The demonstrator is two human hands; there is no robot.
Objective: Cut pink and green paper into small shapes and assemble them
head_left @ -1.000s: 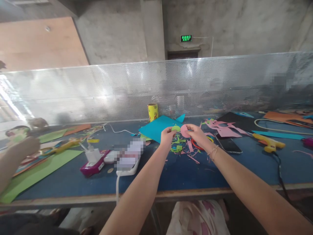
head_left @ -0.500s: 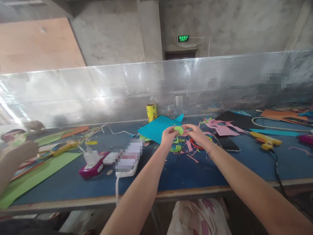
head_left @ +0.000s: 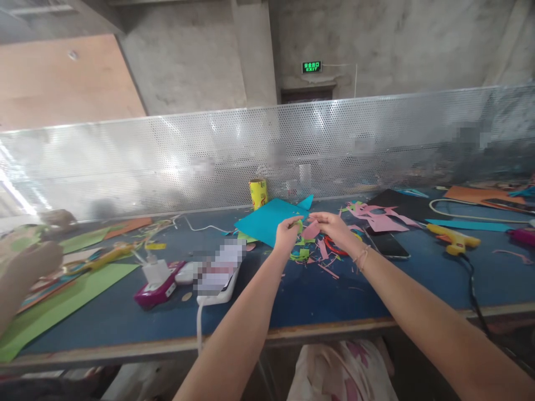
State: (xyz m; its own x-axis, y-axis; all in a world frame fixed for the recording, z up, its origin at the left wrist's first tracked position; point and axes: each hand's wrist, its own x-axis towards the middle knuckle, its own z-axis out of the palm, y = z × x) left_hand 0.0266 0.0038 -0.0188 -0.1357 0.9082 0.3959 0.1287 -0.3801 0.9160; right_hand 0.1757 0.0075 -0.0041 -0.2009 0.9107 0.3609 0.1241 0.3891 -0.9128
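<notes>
Pinching a green paper piece (head_left: pixel 300 225) in the left grip (head_left: pixel 287 234), near the middle of the frame. Grasping a rounded pink paper piece (head_left: pixel 311 229) in the right grip (head_left: pixel 333 225), just right of the green one; cannot tell whether touching it. Held above the counter (head_left: pixel 317 306), over scattered paper scraps (head_left: pixel 322 249). Just behind, at centre, flat on the counter, a blue sheet (head_left: pixel 265 218), with a yellow tube (head_left: pixel 258 193) upright beyond it. Right of centre, near the right grip, a dark phone (head_left: pixel 388 245); farther right, a yellow glue gun (head_left: pixel 453 239). At the left edge, a co-worker's hand (head_left: pixel 42 260), blurred.
</notes>
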